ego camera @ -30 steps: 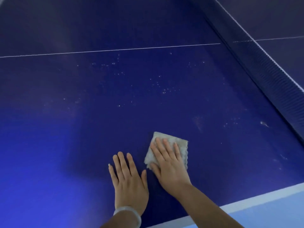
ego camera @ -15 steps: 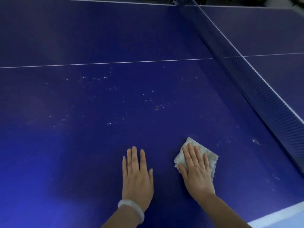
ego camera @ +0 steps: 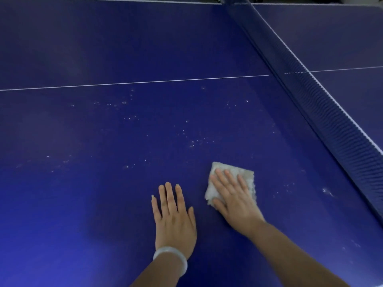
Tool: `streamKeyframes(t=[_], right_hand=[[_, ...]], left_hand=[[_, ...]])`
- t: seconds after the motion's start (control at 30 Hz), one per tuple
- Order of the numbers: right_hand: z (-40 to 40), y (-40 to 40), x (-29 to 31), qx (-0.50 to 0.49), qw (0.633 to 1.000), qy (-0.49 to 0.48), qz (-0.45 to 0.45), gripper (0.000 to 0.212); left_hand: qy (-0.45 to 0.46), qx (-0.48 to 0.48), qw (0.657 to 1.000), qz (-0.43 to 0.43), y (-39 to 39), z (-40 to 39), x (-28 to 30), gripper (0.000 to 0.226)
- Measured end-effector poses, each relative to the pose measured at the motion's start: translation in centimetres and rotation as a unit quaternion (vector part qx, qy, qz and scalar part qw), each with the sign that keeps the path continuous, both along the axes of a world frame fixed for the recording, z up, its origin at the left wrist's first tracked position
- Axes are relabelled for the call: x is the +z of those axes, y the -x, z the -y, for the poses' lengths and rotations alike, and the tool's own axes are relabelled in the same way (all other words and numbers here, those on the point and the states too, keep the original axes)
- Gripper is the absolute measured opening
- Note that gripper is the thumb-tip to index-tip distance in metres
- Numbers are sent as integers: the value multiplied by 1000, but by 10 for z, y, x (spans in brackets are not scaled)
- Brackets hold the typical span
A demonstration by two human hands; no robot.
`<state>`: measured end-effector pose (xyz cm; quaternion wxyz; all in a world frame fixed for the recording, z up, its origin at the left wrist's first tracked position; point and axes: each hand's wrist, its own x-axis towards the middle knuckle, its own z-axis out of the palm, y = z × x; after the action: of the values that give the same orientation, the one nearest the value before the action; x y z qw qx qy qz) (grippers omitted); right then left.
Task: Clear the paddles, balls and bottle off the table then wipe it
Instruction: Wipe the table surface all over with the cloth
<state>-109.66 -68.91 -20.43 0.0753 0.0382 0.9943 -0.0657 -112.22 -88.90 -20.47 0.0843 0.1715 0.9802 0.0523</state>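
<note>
Both hands lie flat on the dark blue table-tennis table (ego camera: 103,204) in the lower middle of the frame. The left hand (ego camera: 174,218) rests palm down on the bare surface, its fingers straight and close together, pointing toward the top of the frame, holding nothing; a pale, translucent bangle (ego camera: 171,258) circles its wrist. Just to the right of it, not touching, the right hand (ego camera: 234,195) presses down on a small, pale grey folded cloth (ego camera: 246,172) with fingers straight and slightly spread, angled toward the upper left. The cloth lies flat on the table under the palm and fingers, its far edge and right side showing beyond the fingertips, its frayed right border just visible.

Small white specks and smears (ego camera: 192,141) are scattered over the tabletop above and left of the hands, with a few more (ego camera: 327,191) at the right of the cloth. A thin white centre line (ego camera: 134,82) crosses the table from the left edge toward the dark blue net (ego camera: 323,112), which runs diagonally from the top centre to the right edge, topped by a white band. Beyond the net, in the upper right, lies the other half of the table.
</note>
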Motion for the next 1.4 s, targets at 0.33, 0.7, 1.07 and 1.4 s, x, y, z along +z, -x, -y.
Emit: streamKeyframes(t=[0.33,0.7,1.07,1.4], right_hand=[[-4,-22,-2,-348,937,21,-24,64],[-149,32,2,-440,897,24,32,62],[19,-32,-4,-51,998,2,-43,62],[18,-45,6,-327,944,15,-27,63]], left_hand=[[0,6,1000,-10,1,-1,1,66],[8,11,1000,-19,0,-2,-1,66],[10,8,1000,-26,0,-3,-3,66],[-2,10,999,-34,-2,-1,-7,65]])
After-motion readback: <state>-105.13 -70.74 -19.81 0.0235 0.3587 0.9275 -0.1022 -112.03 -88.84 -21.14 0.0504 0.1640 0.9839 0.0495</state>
